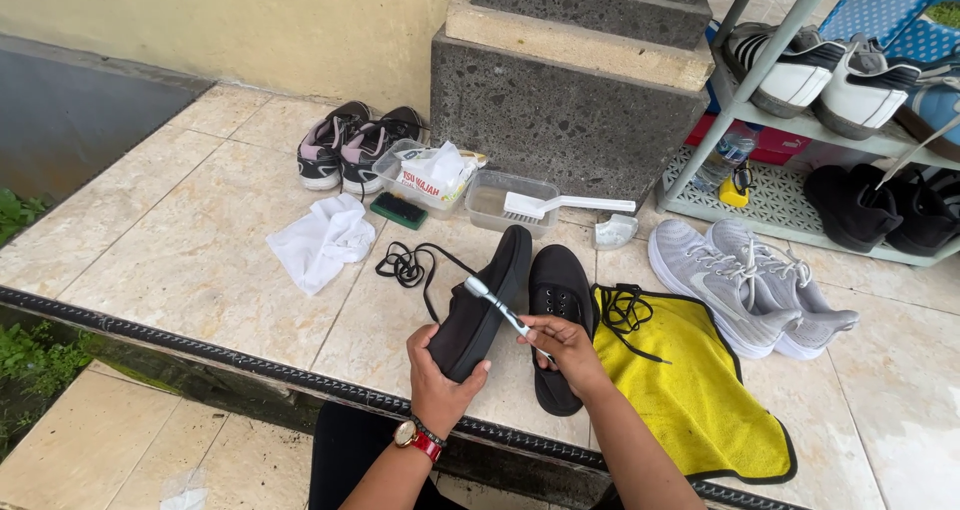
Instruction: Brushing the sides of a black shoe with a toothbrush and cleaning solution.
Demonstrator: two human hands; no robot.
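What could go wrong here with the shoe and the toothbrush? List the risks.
1. The left hand grips the black shoe only at its heel end, so it may slip or twist.
2. The toothbrush in the right hand might flick dirt onto the yellow cloth or grey sneakers.

Two black shoes (520,300), yellow cloth with black edging (700,390), grey sneakers (750,285) with white soles, white rag (322,240), beige tiles (180,250).

Left hand (440,375) cupped, fingers curled in grip; right hand (562,347) pinching, forearms angled inward
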